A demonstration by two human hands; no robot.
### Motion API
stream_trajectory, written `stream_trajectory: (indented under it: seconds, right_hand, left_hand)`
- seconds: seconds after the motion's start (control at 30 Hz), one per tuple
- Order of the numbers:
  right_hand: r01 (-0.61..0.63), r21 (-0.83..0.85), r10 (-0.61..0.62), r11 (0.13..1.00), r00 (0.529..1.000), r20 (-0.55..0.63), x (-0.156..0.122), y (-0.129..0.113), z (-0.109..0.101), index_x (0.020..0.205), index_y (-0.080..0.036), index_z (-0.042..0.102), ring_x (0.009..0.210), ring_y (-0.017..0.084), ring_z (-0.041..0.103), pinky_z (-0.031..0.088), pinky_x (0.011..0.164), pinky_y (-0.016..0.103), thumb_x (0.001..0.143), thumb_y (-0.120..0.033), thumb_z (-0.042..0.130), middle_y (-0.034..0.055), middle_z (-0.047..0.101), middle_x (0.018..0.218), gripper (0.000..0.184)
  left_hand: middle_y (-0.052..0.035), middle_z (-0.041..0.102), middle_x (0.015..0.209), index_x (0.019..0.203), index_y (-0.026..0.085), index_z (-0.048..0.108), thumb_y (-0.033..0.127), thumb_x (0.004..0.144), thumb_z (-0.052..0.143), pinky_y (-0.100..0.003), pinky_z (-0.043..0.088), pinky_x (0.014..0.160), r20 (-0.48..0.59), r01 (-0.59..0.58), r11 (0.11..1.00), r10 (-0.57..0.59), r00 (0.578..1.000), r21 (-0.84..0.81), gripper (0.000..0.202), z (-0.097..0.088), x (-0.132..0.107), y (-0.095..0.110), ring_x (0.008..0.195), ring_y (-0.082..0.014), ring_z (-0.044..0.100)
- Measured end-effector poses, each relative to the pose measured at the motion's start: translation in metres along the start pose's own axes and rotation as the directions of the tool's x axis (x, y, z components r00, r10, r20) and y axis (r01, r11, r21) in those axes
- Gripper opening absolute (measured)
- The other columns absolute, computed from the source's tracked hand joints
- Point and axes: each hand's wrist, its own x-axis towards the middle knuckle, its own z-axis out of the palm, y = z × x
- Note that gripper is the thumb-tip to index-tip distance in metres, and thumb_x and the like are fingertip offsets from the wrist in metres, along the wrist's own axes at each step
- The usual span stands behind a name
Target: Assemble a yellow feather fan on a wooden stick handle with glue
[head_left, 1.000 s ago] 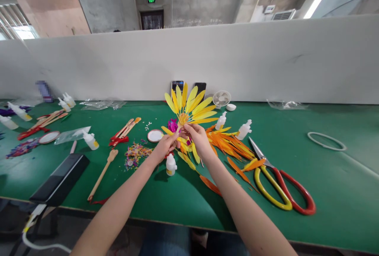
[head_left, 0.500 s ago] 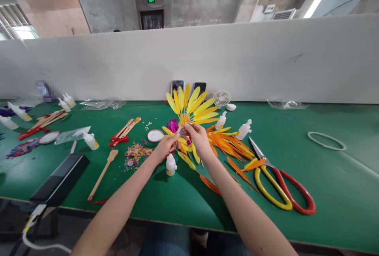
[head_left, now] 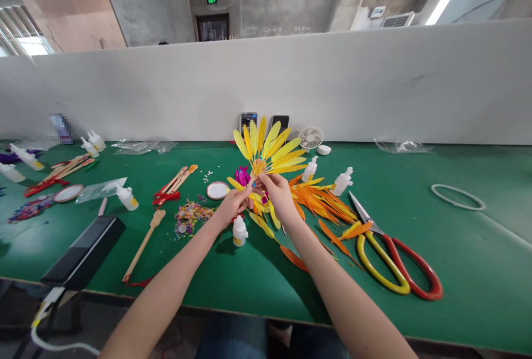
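- Green-covered worktable (head_left: 457, 248) runs the width of the view, backed by a long white partition (head_left: 374, 82); concrete room behind it.
- Landmark: yellow feather fan (head_left: 266, 151), held upright above the table's middle, feathers spread outward from one gathered base, likely so the spread can be looked over from the front.
- Black flat case (head_left: 83, 248), well left of the fan, at the near table edge.
- Large scissors (head_left: 394, 259), red and yellow handles, lying closed to the right of the fan and nearer the person, within reach of the right arm.
- Loose orange feathers (head_left: 324, 204), piled just right of and below the fan; a supply heap, by the look of it.
- Right hand (head_left: 279, 193), directly under the fan, fingers pinched tight on the fan's gathered base, which carries its weight.
- Left hand (head_left: 233, 204), just left of the fan's base, fingertips closed narrow at the same base; seems to steady it rather than bear it.
- White ring (head_left: 457, 197), far right of the fan, flat on the table.
- Small desk fan (head_left: 311, 138), behind the feather fan, against the partition.
- Glue bottle (head_left: 240, 231), below the fan, standing just by the left wrist, kept close.
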Motion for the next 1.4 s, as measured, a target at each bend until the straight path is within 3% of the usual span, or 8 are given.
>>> stream_trajectory:
  seconds: [0.2, 0.37, 0.67, 0.87, 1.07, 1.2, 1.4]
  right_hand:
    - [0.015, 0.013, -0.015, 1.000, 1.000, -0.017, 0.0031, 0.0072, -0.0004, 0.054, -0.017, 0.055, 0.054, 0.011, 0.052, 0.045, 0.055, 0.026, 0.052, -0.044, 0.065, -0.0014, 0.056, 0.053, 0.029]
    - [0.018, 0.030, -0.017, 0.999, 1.000, -0.021, 0.0041, 0.0094, -0.0006, 0.055, -0.017, 0.055, 0.055, 0.012, 0.053, 0.046, 0.054, 0.027, 0.053, -0.043, 0.065, -0.0011, 0.056, 0.054, 0.028]
    - [-0.022, 0.045, 0.022, 0.999, 1.000, -0.015, 0.0003, 0.0019, 0.0007, 0.054, -0.017, 0.053, 0.054, 0.010, 0.052, 0.047, 0.053, 0.026, 0.053, -0.041, 0.066, -0.0018, 0.055, 0.053, 0.028]
    - [-0.012, 0.024, 0.012, 1.000, 1.000, -0.023, 0.0002, 0.0023, 0.0010, 0.052, -0.017, 0.053, 0.053, 0.010, 0.051, 0.045, 0.052, 0.025, 0.054, -0.042, 0.064, -0.0019, 0.055, 0.053, 0.027]
    - [0.002, 0.000, -0.002, 1.000, 1.000, -0.020, 0.0007, 0.0041, 0.0002, 0.054, -0.018, 0.053, 0.054, 0.011, 0.052, 0.044, 0.053, 0.025, 0.054, -0.044, 0.063, -0.0018, 0.055, 0.053, 0.028]
    - [0.017, -0.016, -0.017, 1.000, 0.999, 0.027, 0.0014, 0.0042, -0.0011, 0.057, -0.017, 0.055, 0.056, 0.012, 0.052, 0.045, 0.056, 0.027, 0.055, -0.046, 0.063, -0.0010, 0.057, 0.056, 0.030]
    - [0.033, -0.017, -0.031, 0.999, 0.995, 0.094, -0.0007, 0.0031, -0.0020, 0.070, -0.019, 0.060, 0.066, 0.013, 0.056, 0.045, 0.069, 0.028, 0.056, -0.040, 0.066, -0.0011, 0.061, 0.067, 0.026]
  left_hand:
    - [0.0038, 0.033, 0.030, 0.038, 0.016, 0.042, 0.057, 0.069, 0.045, -0.024, 0.011, 0.039, -0.034, 0.005, 1.000, -0.006, 0.999, -0.007, 0.052, 0.0004, 0.0013, -0.0031, 0.029, -0.0023, 0.020]
    - [0.0016, 0.043, 0.036, 0.038, 0.016, 0.036, 0.056, 0.068, 0.047, -0.024, 0.012, 0.039, -0.047, -0.006, 1.000, 0.005, 0.999, -0.024, 0.052, -0.0003, 0.0017, -0.0055, 0.030, -0.0019, 0.022]
    - [0.0022, 0.040, 0.034, 0.039, 0.016, 0.042, 0.058, 0.068, 0.047, -0.024, 0.014, 0.039, -0.053, -0.004, 1.000, 0.003, 0.999, -0.013, 0.051, 0.0003, 0.0023, -0.0049, 0.030, -0.0027, 0.022]
    - [0.0048, 0.025, 0.026, 0.037, 0.016, 0.046, 0.062, 0.067, 0.045, -0.025, 0.014, 0.039, -0.053, 0.011, 1.000, -0.010, 0.999, 0.020, 0.054, 0.0018, 0.0009, -0.0031, 0.028, -0.0036, 0.020]
    - [0.0050, 0.025, 0.027, 0.042, 0.015, 0.050, 0.061, 0.069, 0.043, -0.025, 0.012, 0.038, -0.058, 0.020, 0.999, -0.018, 0.998, 0.036, 0.054, 0.0011, 0.0011, -0.0053, 0.029, -0.0039, 0.018]
    - [0.0042, 0.029, 0.030, 0.041, 0.015, 0.048, 0.059, 0.070, 0.044, -0.024, 0.014, 0.039, -0.082, 0.002, 1.000, 0.000, 0.997, 0.030, 0.053, 0.0005, 0.0016, -0.0043, 0.031, -0.0033, 0.020]
    - [0.0052, 0.026, 0.029, 0.042, 0.015, 0.050, 0.059, 0.067, 0.047, -0.023, 0.015, 0.039, -0.160, -0.021, 0.998, 0.011, 0.987, -0.062, 0.052, 0.0026, 0.0000, 0.0029, 0.030, -0.0038, 0.022]
